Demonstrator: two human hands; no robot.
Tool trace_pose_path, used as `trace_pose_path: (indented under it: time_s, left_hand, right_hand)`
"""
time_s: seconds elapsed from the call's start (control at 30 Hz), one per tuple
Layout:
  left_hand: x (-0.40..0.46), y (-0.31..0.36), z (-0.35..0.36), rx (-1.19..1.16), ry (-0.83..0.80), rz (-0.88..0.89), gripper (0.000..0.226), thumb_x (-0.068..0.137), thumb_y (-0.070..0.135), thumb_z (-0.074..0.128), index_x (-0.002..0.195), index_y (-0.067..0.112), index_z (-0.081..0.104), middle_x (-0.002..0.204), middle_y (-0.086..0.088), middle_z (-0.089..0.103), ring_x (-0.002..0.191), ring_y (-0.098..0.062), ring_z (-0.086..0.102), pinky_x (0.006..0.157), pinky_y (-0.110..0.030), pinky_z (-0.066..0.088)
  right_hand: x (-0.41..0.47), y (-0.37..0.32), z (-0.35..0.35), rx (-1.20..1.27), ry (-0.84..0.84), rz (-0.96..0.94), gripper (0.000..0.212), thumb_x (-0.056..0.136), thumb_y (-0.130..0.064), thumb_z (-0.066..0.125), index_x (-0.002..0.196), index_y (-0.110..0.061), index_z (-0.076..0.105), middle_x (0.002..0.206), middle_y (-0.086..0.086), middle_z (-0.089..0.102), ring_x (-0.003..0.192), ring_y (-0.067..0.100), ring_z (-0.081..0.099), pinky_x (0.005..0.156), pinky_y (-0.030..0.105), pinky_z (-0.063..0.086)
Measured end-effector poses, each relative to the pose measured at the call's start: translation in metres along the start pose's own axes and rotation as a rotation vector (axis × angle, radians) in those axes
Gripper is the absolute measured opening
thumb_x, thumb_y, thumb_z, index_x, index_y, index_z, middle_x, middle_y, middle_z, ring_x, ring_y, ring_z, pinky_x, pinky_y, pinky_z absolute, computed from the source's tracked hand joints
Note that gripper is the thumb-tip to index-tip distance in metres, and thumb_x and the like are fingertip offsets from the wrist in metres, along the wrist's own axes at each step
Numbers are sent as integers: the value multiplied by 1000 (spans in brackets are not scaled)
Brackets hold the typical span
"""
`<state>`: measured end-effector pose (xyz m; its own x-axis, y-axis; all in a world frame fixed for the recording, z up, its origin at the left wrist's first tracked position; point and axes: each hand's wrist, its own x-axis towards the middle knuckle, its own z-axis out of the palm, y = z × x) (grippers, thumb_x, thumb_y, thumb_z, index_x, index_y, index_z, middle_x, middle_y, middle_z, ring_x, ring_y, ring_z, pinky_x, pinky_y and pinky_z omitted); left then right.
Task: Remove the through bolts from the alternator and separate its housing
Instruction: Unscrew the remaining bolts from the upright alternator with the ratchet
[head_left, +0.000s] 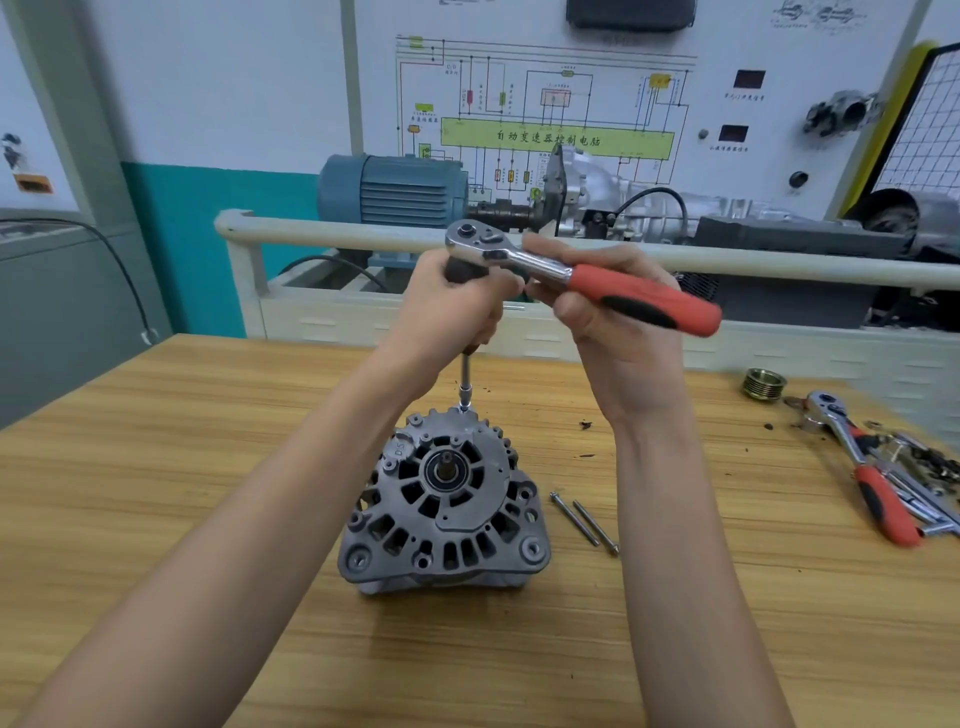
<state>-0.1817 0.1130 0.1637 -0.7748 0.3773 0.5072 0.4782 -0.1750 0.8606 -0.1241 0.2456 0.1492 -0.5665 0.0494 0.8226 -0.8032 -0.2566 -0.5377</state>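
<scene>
Alternator (444, 506) stands face-up — we steady the extension (465, 382) in our left hand (460, 301) while our right hand (608, 312) grips the ratchet (571, 273).

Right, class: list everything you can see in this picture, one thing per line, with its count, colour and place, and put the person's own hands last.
alternator: one, grey, standing on the table, shaft end up.
loose bolts: two, silver, lying on the table right of the alternator.
ratchet: one, chrome with red and black handle, held above the alternator, extension running down to its far edge.
second ratchet: one, chrome and red, far right among small metal tools.
pulley: one, brassy, table's far right.
motor: one, blue, behind the rail.
left hand: grips below the ratchet head.
right hand: holds the ratchet handle.
</scene>
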Motion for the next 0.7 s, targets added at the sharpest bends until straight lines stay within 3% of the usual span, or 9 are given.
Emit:
trace_pose_path:
  time_s: [0.13,0.23,0.4,0.53,0.6,0.7]
  left_hand:
    - [-1,1,-13,92,-261,50,27,74,9,66,53,20,52,47,2,44,45,-18,37,49,-28,31]
    - [-5,3,-10,164,-424,77,26,73,10,68,55,14,51,46,-2,44,44,-19,40,46,-25,36]
    - [-4,0,-2,12,-278,33,34,75,9,61,48,23,47,46,2,37,42,-15,28,44,-23,25]
    - [0,0,1,-10,-53,14,29,86,-2,54,61,11,46,46,2,36,43,-14,28,46,-25,24]
    - [0,0,-1,14,-58,8,24,85,-1,55,65,9,46,46,1,36,44,-16,28,47,-26,25]
    - [-2,0,-9,93,-241,44,27,74,10,64,53,16,48,48,-3,40,46,-19,34,48,-27,30]
  right_hand:
    - [3,4,6,236,170,161,16,73,-22,69,84,-13,75,93,8,74,84,19,71,75,27,55]
    - [4,6,6,348,234,250,22,79,-21,57,82,-11,77,86,6,75,79,16,72,72,26,57]
    - [2,0,0,295,169,162,16,78,-17,61,81,-13,76,91,9,74,84,18,71,74,26,55]
    - [-1,-1,-5,31,51,27,21,69,-21,78,89,-15,72,99,10,73,97,27,68,84,34,51]
    - [-1,-1,-5,4,36,10,24,69,-24,80,89,-15,72,100,10,73,96,27,68,83,34,51]
    - [1,0,0,155,115,98,17,75,-21,70,89,-11,72,94,9,74,86,22,71,77,29,54]
